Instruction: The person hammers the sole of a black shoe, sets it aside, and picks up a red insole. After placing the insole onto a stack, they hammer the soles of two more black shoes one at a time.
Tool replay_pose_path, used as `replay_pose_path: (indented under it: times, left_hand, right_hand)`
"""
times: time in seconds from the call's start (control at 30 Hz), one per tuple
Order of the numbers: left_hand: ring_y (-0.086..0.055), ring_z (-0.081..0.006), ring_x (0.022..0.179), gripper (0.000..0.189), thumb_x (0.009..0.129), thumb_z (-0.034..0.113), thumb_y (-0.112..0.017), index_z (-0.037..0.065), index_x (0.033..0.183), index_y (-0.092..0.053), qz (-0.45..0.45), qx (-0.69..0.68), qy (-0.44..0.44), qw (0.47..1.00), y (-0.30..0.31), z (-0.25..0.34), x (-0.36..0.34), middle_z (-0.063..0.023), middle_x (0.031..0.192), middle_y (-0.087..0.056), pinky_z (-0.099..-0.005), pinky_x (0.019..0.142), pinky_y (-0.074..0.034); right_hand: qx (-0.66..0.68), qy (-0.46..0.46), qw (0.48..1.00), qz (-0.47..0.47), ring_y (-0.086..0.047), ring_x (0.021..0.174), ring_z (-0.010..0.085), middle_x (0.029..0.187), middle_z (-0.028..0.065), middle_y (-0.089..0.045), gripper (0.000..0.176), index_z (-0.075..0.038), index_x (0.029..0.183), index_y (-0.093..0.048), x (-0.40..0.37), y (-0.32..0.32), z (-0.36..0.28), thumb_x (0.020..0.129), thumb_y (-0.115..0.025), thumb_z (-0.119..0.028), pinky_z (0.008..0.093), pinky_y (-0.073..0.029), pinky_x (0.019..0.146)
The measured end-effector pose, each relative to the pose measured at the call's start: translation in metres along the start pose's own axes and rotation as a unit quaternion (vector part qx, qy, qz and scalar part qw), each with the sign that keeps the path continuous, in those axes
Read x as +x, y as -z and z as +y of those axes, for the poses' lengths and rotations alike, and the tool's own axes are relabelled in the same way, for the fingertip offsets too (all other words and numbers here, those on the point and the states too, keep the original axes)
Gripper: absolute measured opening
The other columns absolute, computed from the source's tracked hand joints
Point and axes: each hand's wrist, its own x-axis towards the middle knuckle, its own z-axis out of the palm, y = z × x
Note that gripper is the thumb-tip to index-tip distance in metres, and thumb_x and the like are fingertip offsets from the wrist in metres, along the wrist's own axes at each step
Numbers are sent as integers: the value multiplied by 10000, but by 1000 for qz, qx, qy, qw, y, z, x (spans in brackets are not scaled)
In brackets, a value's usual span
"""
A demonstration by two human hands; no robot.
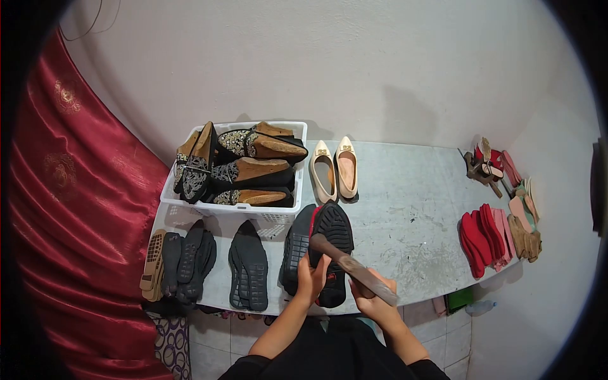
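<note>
A black shoe (332, 235) lies sole-up at the table's front edge, and my left hand (313, 277) grips it by its near end. My right hand (369, 295) holds a hammer (352, 267) by its worn wooden handle. The hammer's head rests on or just above the shoe's black sole. A second black sole (297, 247) lies right beside the held shoe on its left.
A white basket (278, 220) holds several embroidered shoes on wooden lasts. Black soles (248, 266) lie in front of it, a beige pair of flats (335, 170) behind. Red and pink insoles (484, 235) and heels (486, 166) sit right. A red curtain (76, 221) hangs left.
</note>
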Motion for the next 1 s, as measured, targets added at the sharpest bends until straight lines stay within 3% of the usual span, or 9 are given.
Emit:
replay_pose_path:
  times: [0.1,0.23,0.3,0.4,0.5,0.57,0.7,0.9,1.0]
  left_hand:
    - [-497,-83,719,224,858,191,-592,10,976,-534,-27,-11,73,997,4,-3,4,0,788,-527,-238,623,-419]
    - [-472,-65,695,243,853,239,-612,30,950,-537,-39,77,41,995,6,0,3,18,753,-499,-236,596,-406]
    - [-531,-85,744,168,852,143,-569,-17,902,-581,-24,-19,110,993,3,5,6,-22,808,-597,-239,686,-429]
    - [-533,-79,749,204,851,179,-586,-18,901,-590,-13,9,16,1000,6,-2,6,-21,828,-605,-238,687,-430]
    - [-536,-83,765,240,851,209,-596,-17,934,-595,-9,16,60,998,5,5,7,-24,848,-612,-238,701,-433]
    - [-536,-85,767,255,851,217,-598,-17,953,-594,-9,2,64,998,0,14,6,-27,854,-613,-239,706,-433]
    - [-538,-96,780,298,857,230,-596,-27,1007,-583,-42,49,7,998,5,8,6,-37,886,-617,-242,717,-436]
    - [-552,-107,814,287,862,202,-586,-41,1013,-575,-31,-57,71,995,0,11,4,-51,930,-617,-240,725,-439]
    - [-553,-102,827,269,865,183,-577,-36,1021,-572,-41,-43,44,997,4,12,4,-53,940,-613,-237,740,-442]
  right_hand:
    - [4,-18,1000,8,-612,554,237,635,129,-580,107,-39,769,-597,0,1,-9,671,-636,-17,276,-443,496]
    - [2,-2,1000,1,-610,546,229,634,109,-588,124,-45,758,-591,-5,-6,2,654,-646,-5,270,-446,498]
    - [15,-10,1000,13,-607,545,231,638,112,-589,130,-44,774,-596,-4,-6,1,660,-650,-12,273,-449,503]
    - [42,-13,998,54,-601,540,231,640,118,-585,141,-42,807,-606,-2,-7,-1,677,-656,-25,278,-451,510]
    - [60,-17,994,84,-603,550,185,647,111,-598,149,-20,846,-612,-2,-7,7,713,-666,-60,273,-454,522]
    - [-30,19,998,50,-609,567,267,661,119,-597,179,-64,830,-589,10,-1,5,662,-643,-37,308,-456,511]
    - [65,-18,990,122,-600,587,308,686,132,-600,187,-52,835,-586,15,-10,5,658,-642,-35,316,-460,514]
    - [-26,47,987,149,-588,539,277,624,118,-557,142,-38,814,-572,37,0,-11,690,-635,-14,306,-442,490]
    - [6,21,985,168,-589,542,275,637,116,-568,162,-38,825,-571,25,-15,7,678,-634,-11,295,-442,493]
